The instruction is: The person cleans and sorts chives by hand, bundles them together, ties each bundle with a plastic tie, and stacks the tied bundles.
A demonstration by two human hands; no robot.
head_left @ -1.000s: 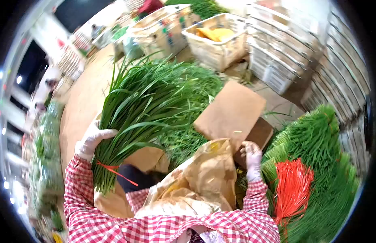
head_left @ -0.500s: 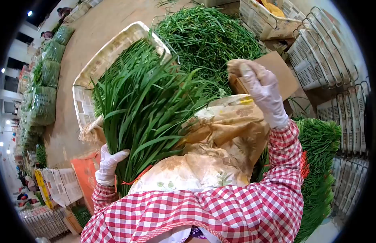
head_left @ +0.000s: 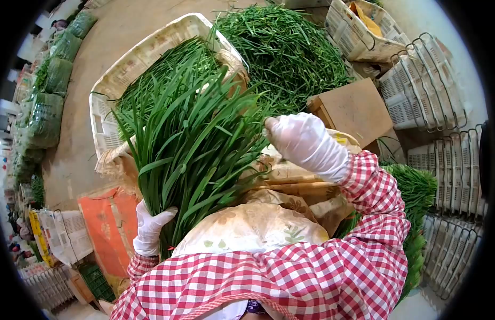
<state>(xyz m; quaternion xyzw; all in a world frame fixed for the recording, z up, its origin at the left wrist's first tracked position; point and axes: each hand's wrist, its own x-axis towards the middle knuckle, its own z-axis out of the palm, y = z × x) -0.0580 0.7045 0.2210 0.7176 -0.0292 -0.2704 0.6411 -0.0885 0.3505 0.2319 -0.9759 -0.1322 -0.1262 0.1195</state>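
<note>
My left hand (head_left: 151,226), in a white glove, is wrapped around the lower stalks of a large bunch of Chinese chives (head_left: 188,154). The long leaves fan upward and to the right over my lap. A bit of red tie shows low on the bunch, just below the hand. My right hand (head_left: 306,141), also gloved, is closed beside the leaf tips on the bunch's right side. Its fingers face left, and whatever they pinch is hidden. Beneath both hands lies a stained, flower-patterned apron (head_left: 247,221).
A white crate (head_left: 106,117) holding chives stands ahead on the left. Behind the bunch rises a heap of loose green leaves (head_left: 282,56). A cardboard box (head_left: 354,109) sits right of it. Stacked crates (head_left: 418,88) line the right side, near more chives (head_left: 410,186).
My right hand has come down and left from above the box to the leaf tips. My left hand keeps its hold on the chives. The view has shifted slightly.
</note>
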